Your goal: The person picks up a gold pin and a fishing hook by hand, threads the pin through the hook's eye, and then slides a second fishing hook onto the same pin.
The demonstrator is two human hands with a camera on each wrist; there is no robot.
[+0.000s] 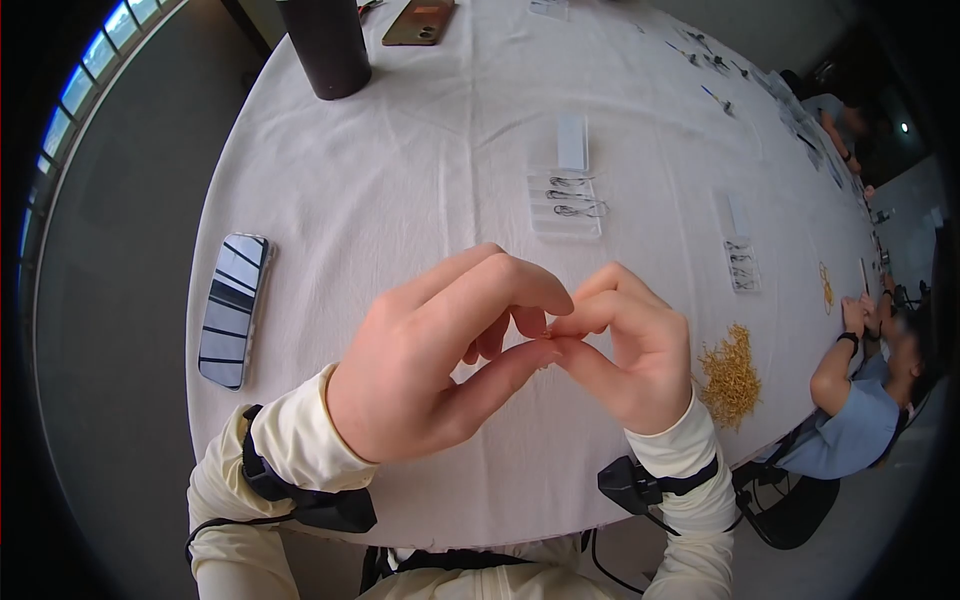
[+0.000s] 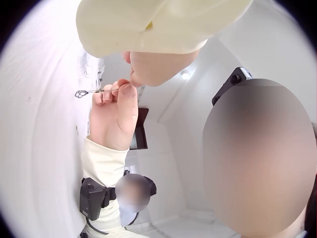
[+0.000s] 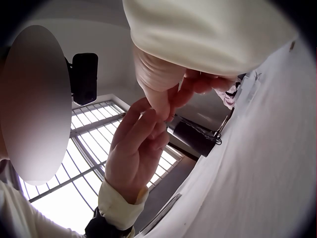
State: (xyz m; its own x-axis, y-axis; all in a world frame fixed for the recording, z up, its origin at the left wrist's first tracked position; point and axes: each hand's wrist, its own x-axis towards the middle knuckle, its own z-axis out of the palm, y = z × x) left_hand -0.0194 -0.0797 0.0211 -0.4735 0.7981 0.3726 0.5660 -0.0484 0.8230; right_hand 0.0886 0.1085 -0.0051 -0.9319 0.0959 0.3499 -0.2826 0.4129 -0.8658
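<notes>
My left hand point(image 1: 450, 345) and right hand point(image 1: 630, 350) meet at the fingertips above the white-covered table. Between them, the fingers pinch a thin wire piece point(image 2: 81, 93) with an open looped end. In the left wrist view its stem runs out sideways from the right thumb and fingers; the right wrist view shows the dark loop point(image 3: 218, 139) beyond the hands. From the head view the hands hide most of it. Just beyond them lies a clear compartment box point(image 1: 543, 222), its lid raised, with several similar dark wire pieces point(image 1: 575, 197) inside.
A heap of small gold-coloured bits point(image 1: 731, 378) lies right of my right hand, near a second clear box point(image 1: 742, 270). At left is a phone point(image 1: 232, 310); a dark tumbler point(image 1: 328, 50) and another phone point(image 1: 420, 22) stand farther back. Another person point(image 1: 850, 400) sits at right.
</notes>
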